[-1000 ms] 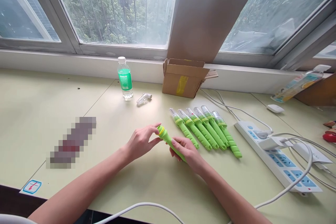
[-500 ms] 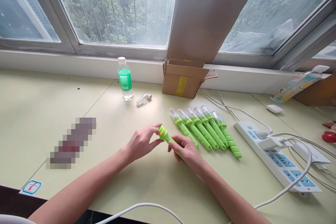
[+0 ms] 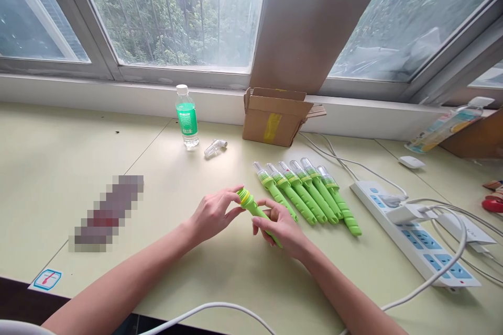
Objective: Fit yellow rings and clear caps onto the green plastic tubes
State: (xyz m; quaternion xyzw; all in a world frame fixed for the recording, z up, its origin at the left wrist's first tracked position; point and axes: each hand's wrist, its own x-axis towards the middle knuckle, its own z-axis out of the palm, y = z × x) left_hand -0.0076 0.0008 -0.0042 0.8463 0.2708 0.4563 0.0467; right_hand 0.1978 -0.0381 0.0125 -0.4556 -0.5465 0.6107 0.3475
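Observation:
A green plastic handle [image 3: 252, 205] with a threaded, yellow-ringed end is held tilted above the table, its threaded end up and to the left. My right hand [image 3: 281, 224] is closed around its shaft. At the threaded end, my left hand [image 3: 214, 213] grips it between fingers and thumb. No clear cap sits on this one. To the right, several similar green sticks [image 3: 302, 196] with clear caps lie side by side on the table. A small pile of clear caps [image 3: 216, 147] lies beyond my left hand.
A water bottle [image 3: 187, 118] and an open cardboard box [image 3: 275, 118] stand near the window sill. On the right lies a white power strip [image 3: 412, 238] with plugs and cables. A white cable [image 3: 220, 304] crosses the table's front edge. A blurred-out patch [image 3: 110, 213] covers something at left.
The green handle has shifted slightly in my fingers, and more of its lower end shows below my right hand. Everything else stays in place.

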